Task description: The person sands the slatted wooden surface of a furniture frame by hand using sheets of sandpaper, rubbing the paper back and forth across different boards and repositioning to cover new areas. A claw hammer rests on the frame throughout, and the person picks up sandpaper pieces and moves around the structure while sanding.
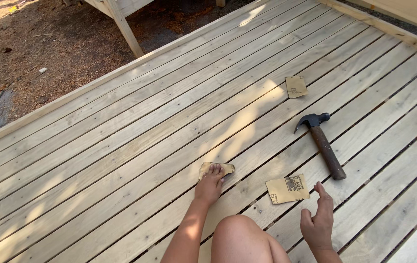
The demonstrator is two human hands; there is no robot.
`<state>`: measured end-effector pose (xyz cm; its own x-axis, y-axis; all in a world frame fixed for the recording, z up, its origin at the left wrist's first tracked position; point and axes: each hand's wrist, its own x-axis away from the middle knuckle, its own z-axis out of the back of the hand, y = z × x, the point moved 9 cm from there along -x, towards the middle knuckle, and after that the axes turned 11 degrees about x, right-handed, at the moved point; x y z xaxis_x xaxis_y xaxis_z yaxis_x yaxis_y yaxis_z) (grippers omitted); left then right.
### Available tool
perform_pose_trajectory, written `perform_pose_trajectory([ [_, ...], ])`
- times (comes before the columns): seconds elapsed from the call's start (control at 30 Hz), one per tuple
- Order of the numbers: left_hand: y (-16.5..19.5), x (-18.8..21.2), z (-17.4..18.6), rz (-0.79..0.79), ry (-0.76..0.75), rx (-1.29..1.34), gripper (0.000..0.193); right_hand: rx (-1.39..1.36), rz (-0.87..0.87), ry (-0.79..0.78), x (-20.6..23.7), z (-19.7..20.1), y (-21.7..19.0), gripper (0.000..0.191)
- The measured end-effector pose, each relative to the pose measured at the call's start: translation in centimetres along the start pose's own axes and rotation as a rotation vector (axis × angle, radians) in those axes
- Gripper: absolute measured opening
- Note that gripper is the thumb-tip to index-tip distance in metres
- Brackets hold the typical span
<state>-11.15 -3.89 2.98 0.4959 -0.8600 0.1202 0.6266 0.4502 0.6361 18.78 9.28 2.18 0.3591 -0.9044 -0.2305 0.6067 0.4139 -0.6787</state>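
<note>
— Where was the left hand [209, 184]?

— Low in the middle of the frame, fingers together and pressed flat on a crumpled tan piece of sandpaper [217, 169] lying on the pale slatted wooden deck [121, 141].

— And the right hand [318, 221]?

— At the lower right, fingers loosely apart and gripping nothing, just beside a flat tan sandpaper sheet [287, 188]. A black-headed claw hammer with a brown handle [323, 142] lay above it, and a smaller tan sandpaper square [295, 86] sat further up right.
</note>
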Motion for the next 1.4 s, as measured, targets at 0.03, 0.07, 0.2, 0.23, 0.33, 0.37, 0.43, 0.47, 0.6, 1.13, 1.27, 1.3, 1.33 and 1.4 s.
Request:
perform_pose_trajectory([
  [0.03, 2.9, -2.9, -0.3, -0.027, -0.044, 0.073, 0.043, 0.036, 0.025, -0.026, -0.6, 0.2, -0.5, 0.081],
  [0.07, 5.2, -5.1, -1.3, 0.028, -0.164, 0.108, 0.035, 0.076, 0.049, -0.048, -1.4, 0.6, -0.9, 0.082],
  [0.2, 16.3, -7.4, -6.7, 0.001, -0.353, 0.723, 0.03, -0.035, -0.22, -0.166, -5.1, 3.5, 1.2, 0.084],
  [0.23, 18.8, -6.6, -8.0, -0.024, -0.409, 1.017, 0.028, -0.215, -0.331, -0.19, -5.4, 4.0, 2.2, 0.083],
  [0.33, 22.7, -2.7, -11.6, -0.153, -0.53, 1.074, 0.024, -0.547, -0.386, -0.235, -5.2, 5.3, 2.5, 0.063],
  [0.37, 23.1, -1.8, -12.5, -0.15, -0.552, 1.087, 0.023, -0.62, -0.362, -0.249, -4.7, 5.5, 2.3, 0.055],
  [0.43, 21.9, -1.3, -13.1, -0.11, -0.503, 1.027, 0.023, -0.397, -0.384, -0.112, -3.2, 7.2, 3.3, 0.036],
  [0.47, 20.7, -1.7, -12.8, -0.081, -0.435, 0.954, 0.024, -0.285, -0.397, -0.042, -2.3, 7.9, 3.7, 0.029],
  [0.6, 14.5, -4.4, -10.4, 0.117, -0.053, 0.635, 0.023, 0.373, -0.346, 0.31, 1.8, 11.5, 4.4, 0.024],
  [1.13, 19.1, -2.2, -23.3, -0.267, -0.095, -0.122, 0.077, 0.759, -0.367, -0.115, -4.4, 9.3, 9.1, 0.066],
  [1.27, 17.7, -2.5, -24.6, -0.194, -0.171, -0.218, 0.081, 0.749, -0.416, -0.113, -14.4, 12.5, 13.4, 0.063],
  [1.3, 17.5, -2.6, -24.8, -0.185, -0.177, -0.216, 0.081, 0.724, -0.417, -0.087, -16.6, 13.4, 14.2, 0.062],
  [1.33, 17.3, -2.7, -24.9, -0.177, -0.18, -0.217, 0.081, 0.674, -0.422, -0.085, -18.1, 14.1, 14.2, 0.061],
  [1.4, 16.7, -2.6, -25.5, -0.144, -0.227, -0.232, 0.08, 0.674, -0.394, -0.09, -19.1, 14.3, 14.0, 0.06],
])
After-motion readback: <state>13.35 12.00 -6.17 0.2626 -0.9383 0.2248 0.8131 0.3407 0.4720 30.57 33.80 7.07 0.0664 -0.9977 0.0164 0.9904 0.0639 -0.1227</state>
